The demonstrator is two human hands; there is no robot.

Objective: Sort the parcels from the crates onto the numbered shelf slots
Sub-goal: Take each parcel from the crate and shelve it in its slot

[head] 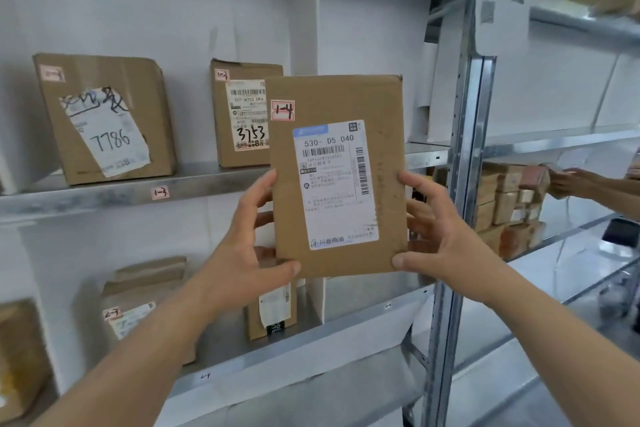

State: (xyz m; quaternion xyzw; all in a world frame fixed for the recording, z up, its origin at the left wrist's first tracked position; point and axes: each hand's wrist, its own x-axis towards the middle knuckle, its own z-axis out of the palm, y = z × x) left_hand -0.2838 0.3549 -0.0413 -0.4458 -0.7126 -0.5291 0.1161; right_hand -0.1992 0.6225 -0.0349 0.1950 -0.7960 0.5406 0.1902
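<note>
Both hands grip flat parcel (pixel 337 177) upright before shelf: left hand (pixel 247 250) on left edge, right hand (pixel 440 236) on right edge; pink tag (pixel 282 110) reads 1-4; boxes (pixel 104 118) behind on slot 1-3 (pixel 160 192)

A flat brown cardboard parcel (pixel 336 177) stands upright in mid-air before the shelves, its broad face toward the camera. It carries a pink sticker hand-marked "1-4" near its top left corner and a white shipping label printed "530- D5 040" with barcodes. It is held by its lower side edges, overlapping the box marked "3753" (pixel 242 114) behind.
</note>
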